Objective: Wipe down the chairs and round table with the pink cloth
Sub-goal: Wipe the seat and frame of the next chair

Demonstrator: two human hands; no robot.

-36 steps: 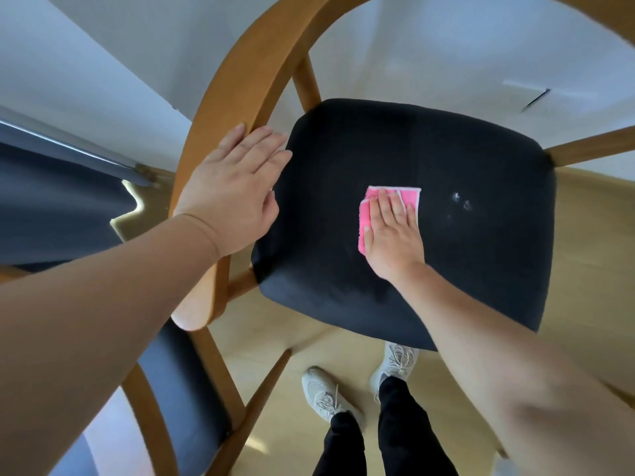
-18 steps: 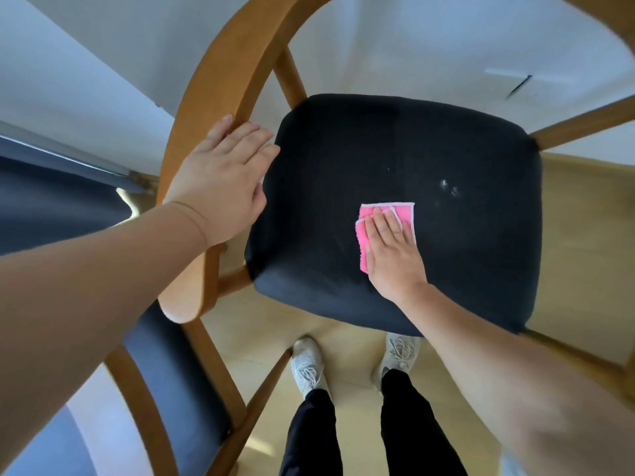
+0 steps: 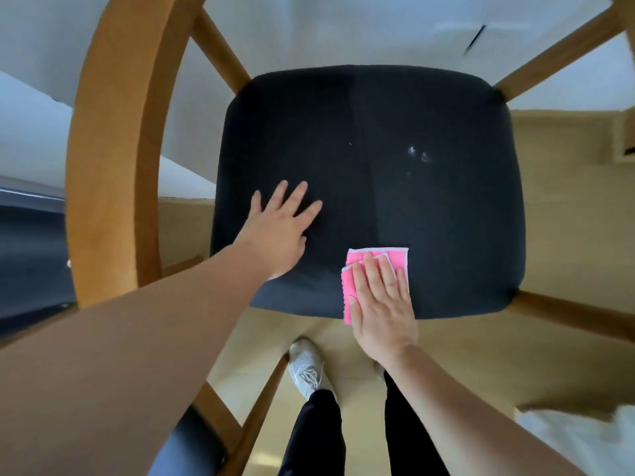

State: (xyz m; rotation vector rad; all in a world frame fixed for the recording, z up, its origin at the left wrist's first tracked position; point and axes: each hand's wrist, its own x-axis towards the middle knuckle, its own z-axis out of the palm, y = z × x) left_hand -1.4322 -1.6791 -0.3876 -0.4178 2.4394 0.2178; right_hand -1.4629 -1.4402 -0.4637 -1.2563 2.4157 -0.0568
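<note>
1. Presses the right hand [image 3: 381,310] palm-down onto the pink cloth [image 3: 360,262], fingers straight and held close together, thumb lying along the cloth's left side.
2. Lays the left hand [image 3: 278,231] flat on the seat cushion [image 3: 429,218], fingers straight and fanned apart, gripping nothing.
3. Finds the cloth folded and white-edged at the front of the dark cushion, to the right of the left hand and apart from it, with its near corner reaching just past the cushion's front rim.
4. Shows a few pale specks [image 3: 417,154] on the dark fabric, further back than the cloth and a little to its right, well apart from both hands.
5. Rings the cushion with the chair's wooden frame [image 3: 113,149]: a broad curved rail on the left, and slim struts meeting the seat at its corners.
6. Stands just in front of the chair in a light lace-up shoe [image 3: 305,367] and black trousers [image 3: 319,434], on a pale floor [image 3: 567,235].
7. Catches part of a second chair [image 3: 185,448] at the lower left, with a dark seat between wooden legs.
8. Leaves a blurred white mass [image 3: 577,438] at the lower right; cannot tell what it is.
</note>
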